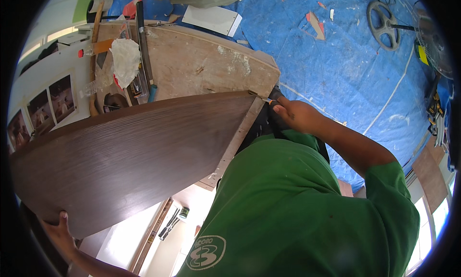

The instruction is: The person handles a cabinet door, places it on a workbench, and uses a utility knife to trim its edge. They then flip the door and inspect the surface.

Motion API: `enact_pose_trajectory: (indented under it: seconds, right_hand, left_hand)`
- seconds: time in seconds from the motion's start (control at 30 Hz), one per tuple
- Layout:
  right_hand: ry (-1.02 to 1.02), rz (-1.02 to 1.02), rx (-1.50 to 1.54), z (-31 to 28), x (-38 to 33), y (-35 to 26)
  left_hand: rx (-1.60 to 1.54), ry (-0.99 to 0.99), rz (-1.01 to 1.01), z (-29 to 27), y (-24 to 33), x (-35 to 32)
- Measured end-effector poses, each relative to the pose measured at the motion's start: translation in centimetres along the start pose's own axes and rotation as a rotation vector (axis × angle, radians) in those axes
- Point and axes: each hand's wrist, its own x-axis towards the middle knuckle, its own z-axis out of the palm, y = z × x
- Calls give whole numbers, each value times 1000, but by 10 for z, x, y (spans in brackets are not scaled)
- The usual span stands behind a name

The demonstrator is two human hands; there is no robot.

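A large dark brown wood-grain board (120,157) lies slanted across a raw plywood workbench (201,61). My left hand (60,229) grips the board's near edge at the lower left, fingers curled over it. My right hand (294,114) is closed around a small metal-tipped tool (261,99). The tool's tip touches the board's far right corner. My green shirt (297,214) fills the lower right and hides whatever lies below it.
On the bench lie a crumpled white cloth (126,56), a long dark bar (144,46) and small clutter. A blue tarp (336,51) covers the floor, with a white panel (213,18), scraps, a round wheel-shaped base (383,18) and a fan (432,36).
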Motion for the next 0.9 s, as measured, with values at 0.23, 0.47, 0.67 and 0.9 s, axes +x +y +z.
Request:
enact_pose_trajectory:
  seconds: [0.23, 0.47, 0.67, 0.9]
  right_hand:
    - [31, 4, 27, -2, -7, 7]
    - [50, 18, 132, 11, -10, 9]
    - [28, 25, 144, 9, -14, 11]
    - [39, 12, 139, 8, -13, 9]
  left_hand:
    - [-36, -33, 7, -4, 24, 3]
    - [-90, -27, 8, -3, 37, 2]
    - [-159, -29, 17, 3, 28, 8]
    - [-127, -20, -7, 2, 17, 9]
